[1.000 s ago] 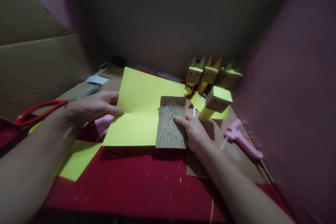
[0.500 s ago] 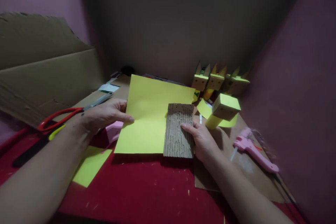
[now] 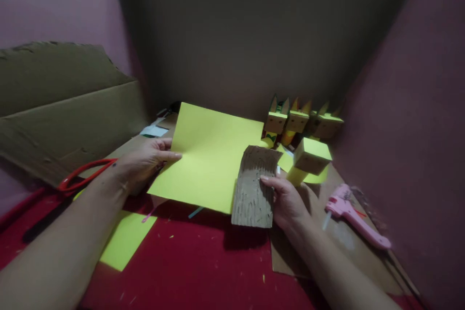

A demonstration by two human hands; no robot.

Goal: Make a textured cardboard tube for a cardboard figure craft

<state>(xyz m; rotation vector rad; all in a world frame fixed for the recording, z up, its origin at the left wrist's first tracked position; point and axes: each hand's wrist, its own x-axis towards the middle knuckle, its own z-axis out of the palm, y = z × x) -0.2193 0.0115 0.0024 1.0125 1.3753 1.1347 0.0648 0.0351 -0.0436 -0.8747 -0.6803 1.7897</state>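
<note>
A large yellow sheet of paper (image 3: pixel 207 160) is pinched along its left side by my left hand (image 3: pixel 148 157), thumb on top. My right hand (image 3: pixel 288 198) grips a piece of corrugated cardboard (image 3: pixel 254 193) by its right edge, with the thumb across its ribbed face. This cardboard is slightly bent and overlaps the paper's lower right corner. A smaller yellow paper piece (image 3: pixel 127 240) lies on the red tabletop (image 3: pixel 189 266) near my left forearm. Beyond my right hand stands a yellow tube topped by a box-shaped head (image 3: pixel 312 155).
Red-handled scissors (image 3: pixel 85 174) lie partly under my left arm. A pink glue gun (image 3: pixel 358 218) rests on a cardboard sheet (image 3: pixel 327 252) at right. Several eared box figures (image 3: pixel 298 121) stand at the back. A large cardboard piece (image 3: pixel 69 116) leans at left.
The cardboard has shifted slightly right and down, away from the paper's middle, and now bends. The paper's lower edge has tilted, showing a blue strip beneath. The view has moved a little.
</note>
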